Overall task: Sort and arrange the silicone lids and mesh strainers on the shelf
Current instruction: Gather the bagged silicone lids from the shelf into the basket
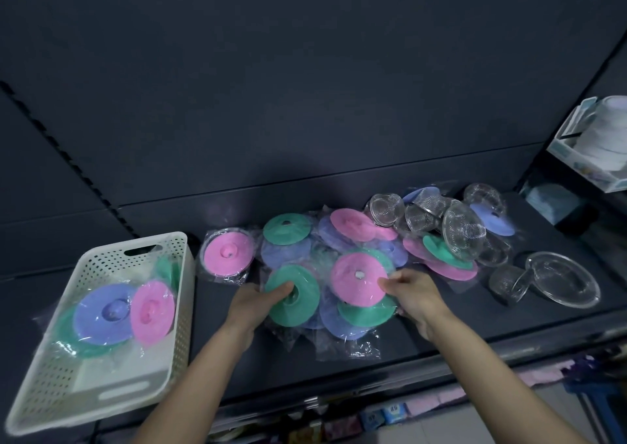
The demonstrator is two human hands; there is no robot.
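In the head view, the left hand [258,299] grips a green lid [298,304] and the right hand [415,291] pinches a pink lid [356,285], both on the heap mid-shelf [441,338]. Mesh strainers [459,231] lie far right, and the basket [163,240] sits near left. Lifting could drag the overlapping slick wrappers, and neighbouring lids, off the near edge.

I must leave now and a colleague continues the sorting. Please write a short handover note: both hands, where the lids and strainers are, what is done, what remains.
Left hand: grips a wrapped green lid at the front of the pile.
Right hand: fingers hold the edge of a pink lid next to it.
Basket, at the left: holds a few blue, pink and green lids.
Mixed pile of lids: loose on the shelf.
Mesh strainers: heaped at the right, some lying over lids.
Done: a few lids are in the basket.
Left: sort the remaining lids, separate and arrange the strainers.
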